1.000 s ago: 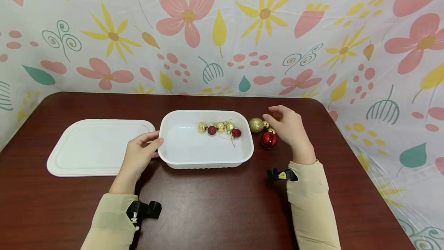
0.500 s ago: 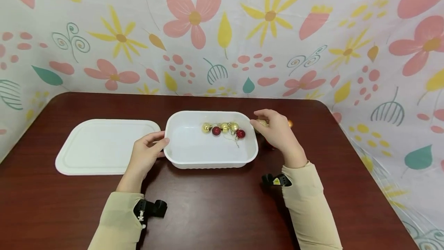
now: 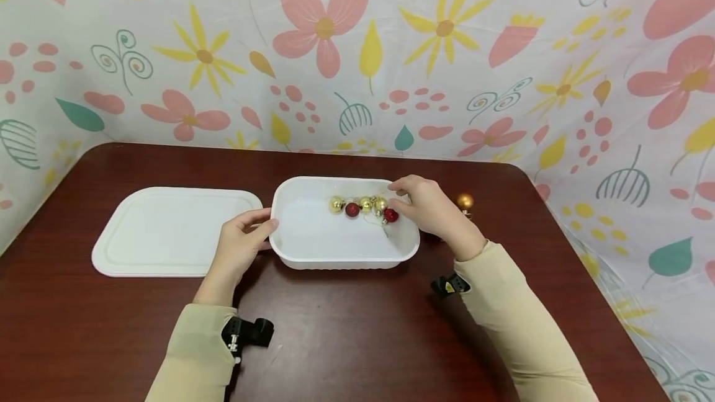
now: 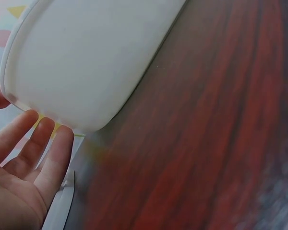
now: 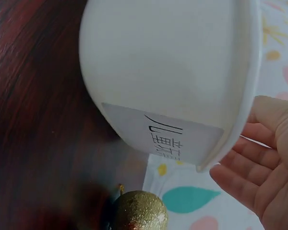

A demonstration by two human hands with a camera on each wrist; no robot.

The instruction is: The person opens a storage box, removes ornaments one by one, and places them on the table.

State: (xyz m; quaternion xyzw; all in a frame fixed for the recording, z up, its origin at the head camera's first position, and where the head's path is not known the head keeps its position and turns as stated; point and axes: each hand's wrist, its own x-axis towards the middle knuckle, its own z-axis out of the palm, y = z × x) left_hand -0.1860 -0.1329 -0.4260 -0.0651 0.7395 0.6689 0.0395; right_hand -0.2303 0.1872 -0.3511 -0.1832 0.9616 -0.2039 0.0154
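A white plastic box (image 3: 335, 247) stands on the table, with small gold baubles (image 3: 336, 205) and red baubles (image 3: 352, 209) along its far right part. My left hand (image 3: 242, 241) holds the box's left end, thumb over the rim and fingers against the outer wall (image 4: 86, 57). At the opposite end, my right hand (image 3: 427, 206) reaches over the rim, its fingertips above the baubles. In the right wrist view the box wall hides part of these fingers; whether they hold anything I cannot tell. A glittery gold bauble (image 5: 140, 211) lies outside, below the labelled end.
A white lid (image 3: 173, 231) lies flat left of the box, partly behind the left hand. Another gold bauble (image 3: 465, 201) sits right of the right hand. A paper label (image 5: 163, 132) with handwritten characters is on the box's end. A flowered cloth (image 3: 357, 48) hangs behind the table.
My right hand has moved left from the baubles beside the box to over its right rim. The left hand keeps its hold. The head view has shifted slightly.
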